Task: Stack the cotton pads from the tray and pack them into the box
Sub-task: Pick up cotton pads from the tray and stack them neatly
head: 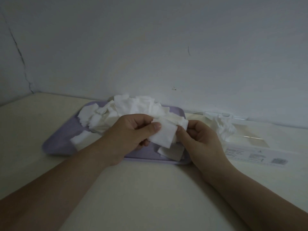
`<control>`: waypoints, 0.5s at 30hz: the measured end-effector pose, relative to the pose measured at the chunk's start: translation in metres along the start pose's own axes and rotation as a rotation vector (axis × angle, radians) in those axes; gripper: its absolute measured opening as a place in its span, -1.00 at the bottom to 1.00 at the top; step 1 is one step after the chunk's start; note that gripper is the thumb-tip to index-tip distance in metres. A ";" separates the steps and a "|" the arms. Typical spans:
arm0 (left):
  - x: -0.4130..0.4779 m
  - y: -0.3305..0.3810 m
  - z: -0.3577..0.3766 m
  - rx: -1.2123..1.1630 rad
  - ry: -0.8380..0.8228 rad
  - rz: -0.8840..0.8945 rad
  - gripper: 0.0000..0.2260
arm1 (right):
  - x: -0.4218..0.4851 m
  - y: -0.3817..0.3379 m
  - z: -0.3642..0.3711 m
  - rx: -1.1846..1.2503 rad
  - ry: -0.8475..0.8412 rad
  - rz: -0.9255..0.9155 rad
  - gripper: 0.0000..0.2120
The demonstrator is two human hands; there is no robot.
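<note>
A lilac tray lies on the table by the wall, heaped with loose white cotton pads. Above the tray's middle my left hand grips a small stack of pads, its thumb pressed on the top one. My right hand pinches the right edge of that same stack with thumb and fingertips. To the right of the tray lies the flat clear-topped box, with crumpled white pads sticking out of its opening.
The cream table runs to the white wall right behind the tray and box. More pads lie at the tray's front right corner, below my hands.
</note>
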State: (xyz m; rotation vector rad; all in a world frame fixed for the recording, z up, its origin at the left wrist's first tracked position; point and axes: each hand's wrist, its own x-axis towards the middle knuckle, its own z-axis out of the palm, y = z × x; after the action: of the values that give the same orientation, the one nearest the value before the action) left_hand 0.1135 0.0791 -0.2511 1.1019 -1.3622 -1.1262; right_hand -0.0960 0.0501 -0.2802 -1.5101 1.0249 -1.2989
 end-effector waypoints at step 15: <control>0.005 -0.011 0.014 0.211 0.199 0.143 -0.79 | -0.007 -0.015 0.003 0.088 -0.138 0.046 -0.58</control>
State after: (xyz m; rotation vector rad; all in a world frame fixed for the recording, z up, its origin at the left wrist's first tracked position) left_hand 0.1000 0.0733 -0.2622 1.2113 -1.3996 -0.7613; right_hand -0.0936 0.0616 -0.2683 -1.4791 0.8972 -1.1755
